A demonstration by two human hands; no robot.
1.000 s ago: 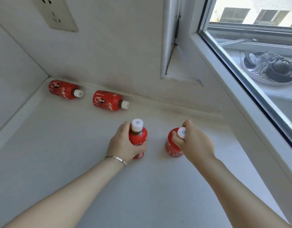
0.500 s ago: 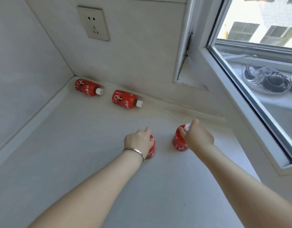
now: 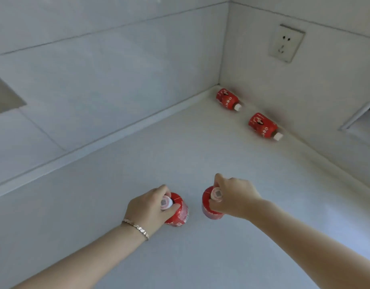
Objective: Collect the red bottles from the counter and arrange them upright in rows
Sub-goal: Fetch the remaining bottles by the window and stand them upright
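Note:
Two red bottles stand upright side by side on the white counter (image 3: 200, 257). My left hand (image 3: 148, 207) grips the left bottle (image 3: 179, 215) around its white cap and neck. My right hand (image 3: 234, 197) holds the right bottle (image 3: 209, 211) by its cap. Two more red bottles lie on their sides along the back wall: one in the corner (image 3: 227, 99) and one further right (image 3: 262, 125), both with caps pointing right.
Tiled walls meet at a corner behind the lying bottles. A wall socket (image 3: 286, 43) sits above them. A window frame edge (image 3: 359, 115) shows at the right. A raised ledge (image 3: 96, 147) runs along the left wall.
The view has swung left, so the window has left the frame. Both hands moved with their upright bottles leftward along the counter and still hold them. The lying bottles have not moved.

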